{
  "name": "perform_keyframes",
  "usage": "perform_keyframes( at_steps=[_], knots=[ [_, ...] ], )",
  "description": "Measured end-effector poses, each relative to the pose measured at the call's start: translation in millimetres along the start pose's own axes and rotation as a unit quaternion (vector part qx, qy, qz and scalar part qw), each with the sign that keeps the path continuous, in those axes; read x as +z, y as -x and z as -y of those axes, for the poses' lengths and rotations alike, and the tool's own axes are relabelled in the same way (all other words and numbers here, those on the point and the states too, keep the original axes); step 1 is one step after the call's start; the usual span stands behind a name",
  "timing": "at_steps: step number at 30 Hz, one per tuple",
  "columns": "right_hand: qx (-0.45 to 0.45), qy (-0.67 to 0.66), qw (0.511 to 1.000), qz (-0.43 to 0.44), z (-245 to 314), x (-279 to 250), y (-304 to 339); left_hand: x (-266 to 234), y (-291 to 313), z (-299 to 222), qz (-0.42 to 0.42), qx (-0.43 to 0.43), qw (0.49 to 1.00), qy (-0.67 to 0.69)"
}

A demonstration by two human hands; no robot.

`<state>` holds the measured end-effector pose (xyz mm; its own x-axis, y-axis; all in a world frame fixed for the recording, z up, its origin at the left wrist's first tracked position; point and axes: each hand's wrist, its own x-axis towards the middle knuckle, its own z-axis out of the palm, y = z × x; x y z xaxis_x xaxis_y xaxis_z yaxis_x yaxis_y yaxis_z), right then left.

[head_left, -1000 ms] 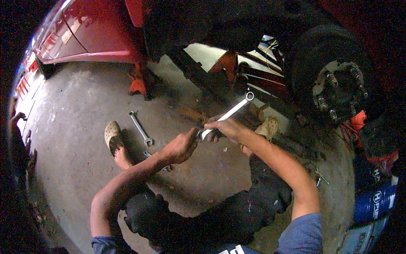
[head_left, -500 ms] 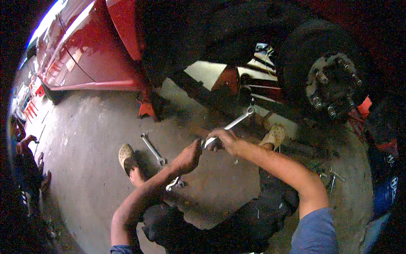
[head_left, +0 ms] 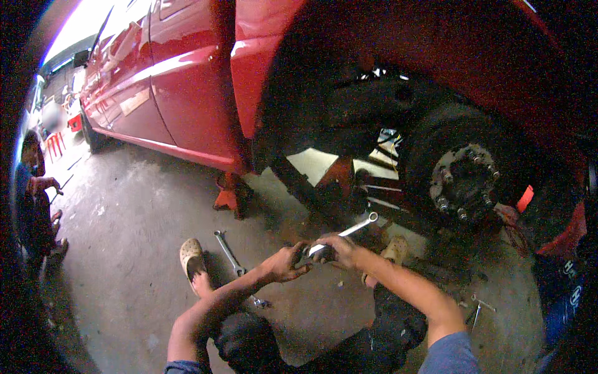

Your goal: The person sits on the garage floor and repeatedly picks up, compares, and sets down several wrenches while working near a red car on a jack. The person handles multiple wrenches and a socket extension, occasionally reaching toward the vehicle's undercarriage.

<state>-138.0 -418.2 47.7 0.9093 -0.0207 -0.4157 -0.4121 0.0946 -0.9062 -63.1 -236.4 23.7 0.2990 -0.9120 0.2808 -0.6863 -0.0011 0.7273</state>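
My right hand (head_left: 333, 248) is closed around a long silver combination wrench (head_left: 358, 227), whose ring end points up and away to the right. My left hand (head_left: 289, 262) is just beside the wrench's near end, thumb and fingers spread; whether a fingertip touches the metal I cannot tell. On the floor by my left foot lies a second combination wrench (head_left: 228, 254). A smaller metal tool (head_left: 259, 302) lies partly hidden behind my left forearm. Ahead on the right is a dark wheel hub (head_left: 466, 181) with studs around it, no wheel mounted.
A red vehicle (head_left: 187, 87) fills the far side, with a red jack stand (head_left: 229, 198) beneath its sill. More metal tools (head_left: 478, 306) lie right of my right leg. At the far left another person (head_left: 37, 206) crouches. Dark blue material (head_left: 564, 299) is at the right edge.
My view has tilted up, showing more of the vehicle. My left hand's fingers, closed at the wrench's near end before, have spread apart. The right hand keeps its grip.
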Motion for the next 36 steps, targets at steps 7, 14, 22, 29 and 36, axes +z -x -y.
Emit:
perform_keyframes(
  at_steps=[7, 14, 22, 29, 36],
  knots=[
    [0.042, 0.038, 0.998, -0.027, 23.1, 18.5, 19.1, -11.6, 1.8, -19.1, 0.003, -0.119, 0.976, -0.184],
    [-0.016, 0.022, 0.99, -0.135, 18.3, 24.9, 25.8, -14.5, 18.2, -20.4, -0.005, -0.126, 0.958, -0.259],
    [-0.102, -0.098, 0.979, -0.146, 28.6, 2.8, 52.8, -21.6, 33.0, -29.2, -0.015, -0.158, 0.967, -0.2],
    [-0.284, 0.054, 0.921, -0.26, 33.1, -29.0, 49.4, -26.1, 28.9, -13.9, -0.017, -0.201, 0.965, -0.17],
    [-0.294, 0.61, 0.701, -0.225, 19.9, -34.1, 38.5, -17.4, 38.6, 33.9, -0.072, 0.242, 0.836, -0.488]
  ],
)
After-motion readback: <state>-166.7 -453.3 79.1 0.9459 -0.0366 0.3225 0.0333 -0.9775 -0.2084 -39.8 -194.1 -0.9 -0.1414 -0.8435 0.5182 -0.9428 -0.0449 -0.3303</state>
